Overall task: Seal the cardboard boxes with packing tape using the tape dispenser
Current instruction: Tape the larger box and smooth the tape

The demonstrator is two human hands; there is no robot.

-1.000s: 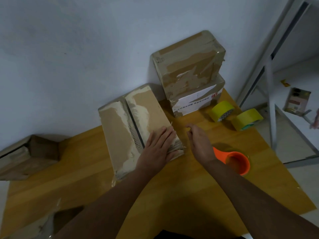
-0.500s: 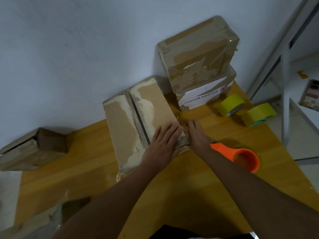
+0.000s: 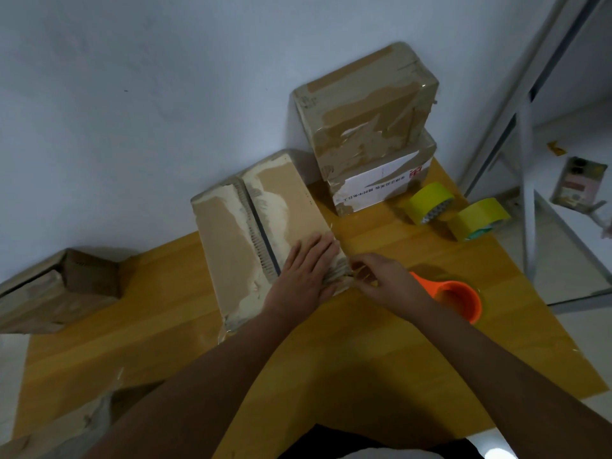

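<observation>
We are pressing our left hand (image 3: 306, 276) flat on the near right part of the flat cardboard box (image 3: 251, 240) lying in the middle of the frame, fingers straight and spread lightly over its top. The flaps of this box are meeting along a dark seam running from upper left to lower right, with torn, pale patches on both sides. Our right hand (image 3: 385, 281) is sitting just right of the left one, at the near right corner of the same box, with its fingers (image 3: 359, 260) curling toward that edge; we cannot tell whether they are pinching a strip of tape or only touching the cardboard.

The orange tape dispenser (image 3: 455, 298) is lying on the wooden table (image 3: 165, 326) just behind our right wrist, right of centre, and neither hand is touching it. Two yellow tape rolls (image 3: 430, 207) are standing toward the upper right of the frame, close beside each other near the table's far right edge. Just left of them, a taped stack of two boxes (image 3: 367, 127) is leaning against the pale wall (image 3: 132, 94), the lower one showing a white label. Another brown box (image 3: 56, 289) is lying at the left edge of the frame, and part of one more box (image 3: 66, 432) is showing at the lower left corner. A white metal frame (image 3: 526, 160) is standing at the far right.
</observation>
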